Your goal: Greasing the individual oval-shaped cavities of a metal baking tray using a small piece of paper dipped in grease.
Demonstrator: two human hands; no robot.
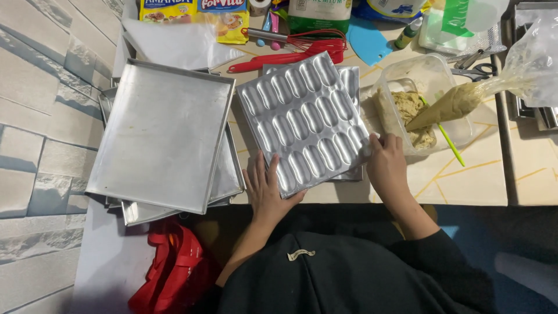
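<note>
Two bare hands hold a metal mould tray, pressed with rows of oblong hollows, which lies tilted on the bench over a second tray of the same kind. The left hand grips the tray's near edge, fingers spread flat on its upper face. The right hand clasps the tray's right corner, fingers curled over the rim. Left of the mould tray, a stack of flat baking sheets overhangs the bench edge. Just right of the right hand stands a clear plastic tub containing beige dough, with a filled piping bag resting across it. A red whisk and a blue scraper lie beyond the trays.
</note>
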